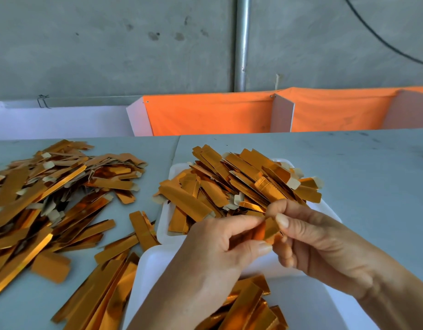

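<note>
Both hands pinch one gold strip (265, 231) above the white trays.
The left hand (220, 244) and the right hand (325, 246) each grip the strip between thumb and forefinger — the other fingers are curled. The strip is in the air, just in front of the far tray (163, 225), which is heaped with similar strips. The near tray (146, 282) lies under the wrists — a loose pile (50, 186) covers the grey table (348, 175) at left.

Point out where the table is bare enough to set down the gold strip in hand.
Widest bare patch: table right of the heaped white tray, beyond the right hand pinching the gold strip. A narrow gap lies between the left pile and that tray. Crowded: the pile, the near tray.
</note>
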Available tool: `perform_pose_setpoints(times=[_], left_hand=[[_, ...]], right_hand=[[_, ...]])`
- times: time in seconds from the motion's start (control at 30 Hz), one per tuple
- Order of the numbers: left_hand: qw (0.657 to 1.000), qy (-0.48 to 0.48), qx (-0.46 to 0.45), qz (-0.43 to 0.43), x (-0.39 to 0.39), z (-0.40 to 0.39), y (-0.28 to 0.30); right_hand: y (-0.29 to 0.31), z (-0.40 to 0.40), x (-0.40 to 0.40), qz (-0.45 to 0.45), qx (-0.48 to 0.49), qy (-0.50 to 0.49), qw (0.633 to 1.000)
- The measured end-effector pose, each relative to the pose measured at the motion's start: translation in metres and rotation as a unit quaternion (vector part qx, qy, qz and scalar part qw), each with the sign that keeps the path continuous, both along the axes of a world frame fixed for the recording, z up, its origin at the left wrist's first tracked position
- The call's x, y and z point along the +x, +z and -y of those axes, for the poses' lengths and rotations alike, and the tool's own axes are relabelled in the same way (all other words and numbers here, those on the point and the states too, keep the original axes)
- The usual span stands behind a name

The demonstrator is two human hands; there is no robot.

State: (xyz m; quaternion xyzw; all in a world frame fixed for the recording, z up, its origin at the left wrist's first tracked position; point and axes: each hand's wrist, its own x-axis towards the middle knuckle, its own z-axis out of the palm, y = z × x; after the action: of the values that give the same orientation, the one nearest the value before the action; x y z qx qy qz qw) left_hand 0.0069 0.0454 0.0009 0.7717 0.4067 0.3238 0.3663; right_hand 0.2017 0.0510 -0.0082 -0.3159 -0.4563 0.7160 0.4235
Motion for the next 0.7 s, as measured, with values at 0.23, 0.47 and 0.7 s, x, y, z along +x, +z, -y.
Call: perform_pose_setpoints(times=[0.23, 0.47, 0.7], left_hand=[[0.997, 0.003, -0.073, -0.037, -0.001, -0.003, -0.005], [0.983, 0.026, -0.072, -0.169, 0.008, -0.003, -0.013], [0.989, 0.062, -0.023, -0.135, 0.008, 0.001, -0.014]], right_hand=[[0.003, 0.004, -0.004, 0.140, 0.023, -0.051, 0.989], [-0.007, -0.012, 0.014, 0.574, 0.200, -0.394, 0.690], [-0.013, -0.015, 0.014, 0.718, 0.123, -0.229, 0.646]])
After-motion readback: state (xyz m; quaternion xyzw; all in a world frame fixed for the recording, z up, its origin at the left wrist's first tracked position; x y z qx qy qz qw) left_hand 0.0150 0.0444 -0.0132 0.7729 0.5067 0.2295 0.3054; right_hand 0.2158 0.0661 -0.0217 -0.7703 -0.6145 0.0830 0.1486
